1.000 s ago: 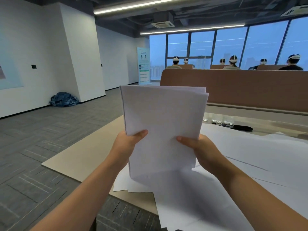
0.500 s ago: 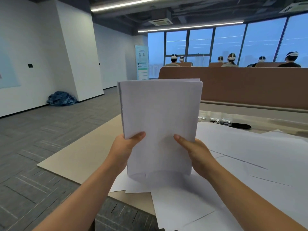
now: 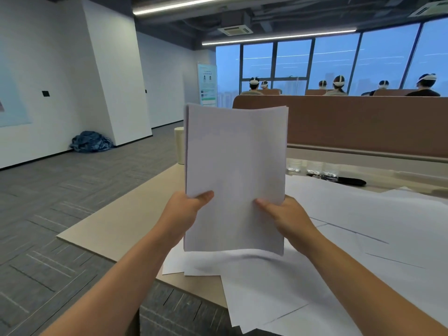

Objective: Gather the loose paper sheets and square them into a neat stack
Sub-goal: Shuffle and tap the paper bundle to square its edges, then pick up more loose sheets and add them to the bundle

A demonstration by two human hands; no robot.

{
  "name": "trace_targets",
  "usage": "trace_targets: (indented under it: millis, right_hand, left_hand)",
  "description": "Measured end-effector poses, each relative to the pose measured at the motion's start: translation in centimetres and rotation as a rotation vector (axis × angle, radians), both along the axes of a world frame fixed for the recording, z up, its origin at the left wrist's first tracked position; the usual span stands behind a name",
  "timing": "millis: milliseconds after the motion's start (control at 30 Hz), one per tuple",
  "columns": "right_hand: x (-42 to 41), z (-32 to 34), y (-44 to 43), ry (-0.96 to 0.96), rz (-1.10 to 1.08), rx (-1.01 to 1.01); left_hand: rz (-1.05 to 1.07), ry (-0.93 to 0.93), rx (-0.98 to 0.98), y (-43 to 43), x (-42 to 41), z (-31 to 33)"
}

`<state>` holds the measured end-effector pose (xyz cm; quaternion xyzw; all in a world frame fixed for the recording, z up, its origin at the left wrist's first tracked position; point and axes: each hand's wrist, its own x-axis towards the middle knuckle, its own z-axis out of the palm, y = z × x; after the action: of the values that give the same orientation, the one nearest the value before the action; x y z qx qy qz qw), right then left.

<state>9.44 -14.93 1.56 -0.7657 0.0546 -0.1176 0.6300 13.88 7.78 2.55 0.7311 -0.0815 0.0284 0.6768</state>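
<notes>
Left hand (image 3: 186, 210) and right hand (image 3: 287, 214) pinch the paper stack (image 3: 235, 166) by its lower side edges, thumbs in front, equally near. It stands upright at centre frame, long axis vertical, bottom edge just over the loose sheets (image 3: 368, 229) spread on the counter (image 3: 116, 221), lower right.

Dim bluish window light, ceiling strips, wide-angle edge distortion

One stack (image 3: 235, 166), two hands (image 3: 184, 210) — six people (image 3: 338, 86)
</notes>
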Motion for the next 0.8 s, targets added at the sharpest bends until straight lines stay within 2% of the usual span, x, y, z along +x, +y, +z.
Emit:
trace_targets:
  millis: [133, 300, 367, 467, 667, 800]
  right_hand:
    - [-0.4, 0.8, -0.6, 0.027, -0.061, -0.085]
    - [-0.5, -0.5, -1.5, 0.213, -0.141, -0.258]
    - [-0.7, -1.2, -1.7, 0.273, -0.149, -0.294]
    - [-0.8, -2.0, -1.6, 0.343, -0.159, -0.342]
    - [-0.9, -2.6, -0.8, 0.389, -0.147, -0.436]
    - [-0.9, -2.4, -0.8, 0.391, -0.144, -0.455]
  left_hand:
    - [-0.068, 0.057, 0.006, -0.2, 0.0, 1.3]
    - [0.008, 0.178, 0.289, 0.9, 0.4, -0.3]
    - [0.053, 0.262, 0.334, 1.5, 0.5, -1.2]
    - [0.095, 0.422, 0.182, 1.9, 0.3, -1.8]
    - [0.134, 0.505, -0.007, 1.8, 0.8, -2.0]
    - [0.063, 0.489, 0.081, 1.1, 0.9, -2.3]
